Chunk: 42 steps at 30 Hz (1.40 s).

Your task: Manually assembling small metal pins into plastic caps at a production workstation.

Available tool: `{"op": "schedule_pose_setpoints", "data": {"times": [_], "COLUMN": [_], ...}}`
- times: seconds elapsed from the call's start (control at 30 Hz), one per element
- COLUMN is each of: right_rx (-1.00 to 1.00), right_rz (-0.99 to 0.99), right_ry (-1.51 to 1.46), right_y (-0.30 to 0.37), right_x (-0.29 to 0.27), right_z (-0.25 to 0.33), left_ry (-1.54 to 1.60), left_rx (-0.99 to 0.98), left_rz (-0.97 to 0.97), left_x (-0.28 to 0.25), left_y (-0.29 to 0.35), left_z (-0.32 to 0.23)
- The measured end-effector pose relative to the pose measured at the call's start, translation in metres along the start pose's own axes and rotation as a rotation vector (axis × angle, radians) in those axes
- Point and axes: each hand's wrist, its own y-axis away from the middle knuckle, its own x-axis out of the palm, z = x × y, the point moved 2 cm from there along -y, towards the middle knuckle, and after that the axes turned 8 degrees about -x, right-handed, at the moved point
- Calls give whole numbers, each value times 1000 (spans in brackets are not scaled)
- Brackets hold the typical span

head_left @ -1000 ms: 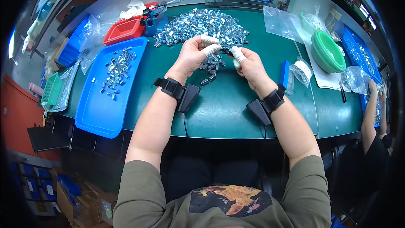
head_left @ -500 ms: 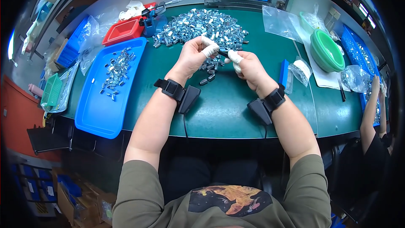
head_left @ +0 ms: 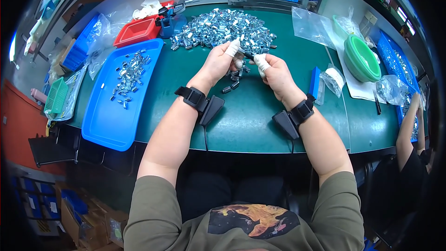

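Observation:
My left hand [head_left: 220,63], white covers on its fingertips, is closed in a pinch in front of the metal pile. What its fingers hold is too small and hidden to make out. Facing it, my right hand [head_left: 278,75], with similar white fingertip covers, grips a short black rod-like tool [head_left: 249,56] that points at the left fingertips. Behind both hands lies a big heap of small shiny metal parts [head_left: 223,25]. A few loose metal parts [head_left: 231,87] lie on the green tabletop [head_left: 241,121] just below the left hand.
A blue tray [head_left: 103,116] with scattered metal parts [head_left: 129,76] stands at left. Behind it are a red tray [head_left: 138,31] and a micrometer [head_left: 186,2]. Green bowls [head_left: 361,58], plastic bags and a black pen [head_left: 377,102] lie at right, where another person's hands [head_left: 415,103] reach into a blue basket.
My left hand has turned slightly, its thumb and fingers shifting around the tool's tip. The right hand stays nearly in place. The whole view has shifted a little.

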Motion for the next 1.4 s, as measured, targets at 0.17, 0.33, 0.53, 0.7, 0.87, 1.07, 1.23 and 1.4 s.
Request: {"op": "schedule_pose_setpoints", "data": {"times": [0.17,0.33,0.53,0.7,0.87,1.07,1.23,1.4], "right_rx": [-269,-418,-377,-397,-162,208,227,158], "right_rz": [-1,-32,4,-19,0,90,185,134], "right_ry": [250,345,413,340,70,-254,-362,-333], "right_y": [-2,-2,1,4,7,9,1,-4], "right_x": [-5,-3,-3,0,1,-1,-8,-7], "right_z": [-3,-3,1,1,9,10,0,-10], "left_ry": [-54,-136,-240,-292,-266,-319,-272,-28], "left_rx": [-35,-9,118,178,215,293,272,343], "left_rz": [-50,-65,-69,-70,-19,-52,-45,-19], "left_x": [6,3,4,5,4,2,8,17], "left_y": [3,0,-2,0,1,3,6,14], "left_z": [-2,3,6,5,4,2,-3,-10]}}
